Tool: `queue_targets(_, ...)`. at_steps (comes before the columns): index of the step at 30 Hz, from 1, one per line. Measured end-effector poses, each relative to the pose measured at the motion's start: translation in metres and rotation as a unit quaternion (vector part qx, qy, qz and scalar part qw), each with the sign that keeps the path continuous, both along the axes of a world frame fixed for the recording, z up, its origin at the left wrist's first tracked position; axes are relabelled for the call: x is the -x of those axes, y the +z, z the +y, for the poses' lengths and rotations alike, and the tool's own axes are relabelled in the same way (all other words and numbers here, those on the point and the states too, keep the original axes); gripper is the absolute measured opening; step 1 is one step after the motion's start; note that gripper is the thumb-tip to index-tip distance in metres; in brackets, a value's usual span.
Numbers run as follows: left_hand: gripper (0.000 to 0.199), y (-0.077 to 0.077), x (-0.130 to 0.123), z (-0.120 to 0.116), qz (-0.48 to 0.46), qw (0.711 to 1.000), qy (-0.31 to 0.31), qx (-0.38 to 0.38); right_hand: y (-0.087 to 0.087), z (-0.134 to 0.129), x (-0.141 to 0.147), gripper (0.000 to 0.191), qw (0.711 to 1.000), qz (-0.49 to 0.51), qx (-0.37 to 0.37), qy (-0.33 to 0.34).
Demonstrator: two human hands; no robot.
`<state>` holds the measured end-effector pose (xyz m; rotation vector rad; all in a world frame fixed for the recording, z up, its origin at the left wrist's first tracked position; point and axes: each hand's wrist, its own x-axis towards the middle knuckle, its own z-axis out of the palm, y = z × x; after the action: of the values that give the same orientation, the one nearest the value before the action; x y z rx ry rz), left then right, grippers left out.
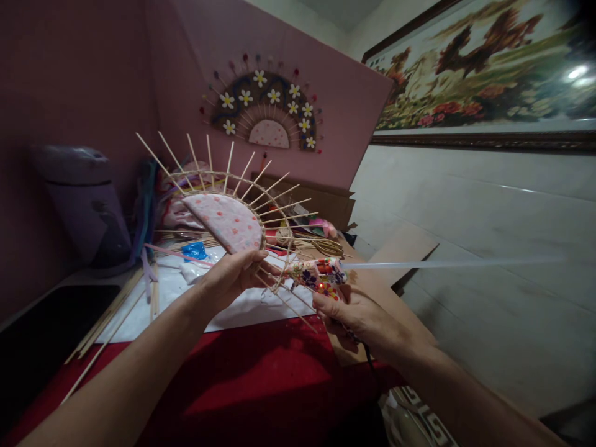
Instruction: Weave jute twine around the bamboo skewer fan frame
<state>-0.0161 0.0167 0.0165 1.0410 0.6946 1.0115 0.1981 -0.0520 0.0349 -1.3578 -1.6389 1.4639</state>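
Observation:
My left hand [239, 273] grips the lower right side of a half-round fan frame [228, 220], holding it tilted above the table. Pale cloth with small orange-pink spots covers its middle. Thin wooden sticks fan out from the curved edge, and twine runs across them in an arc. In my right hand [349, 310] is a glue gun [321, 276] with a flower pattern and a small lit red light. A long translucent glue stick [447, 264] juts from its back. The gun's front end is close to the sticks and twine; whether it touches them I cannot tell.
White paper [242, 310] and a red cloth [261, 379] cover the table. Loose sticks [109, 316] lie at left, near a blue packet [194, 250]. A lilac container [86, 211] stands behind. A flower-decorated fan [270, 108] shows on the pink board. Cardboard [386, 298] lies at right.

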Motion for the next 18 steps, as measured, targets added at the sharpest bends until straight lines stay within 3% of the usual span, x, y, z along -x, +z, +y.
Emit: queue_targets(18, 0.02, 0.0032, -0.0006, -0.0015, -0.009, 1.0, 0.006, 0.009, -0.0029, 0.0005, -0.0008, 0.042, 1.0, 0.003, -0.002, -0.014)
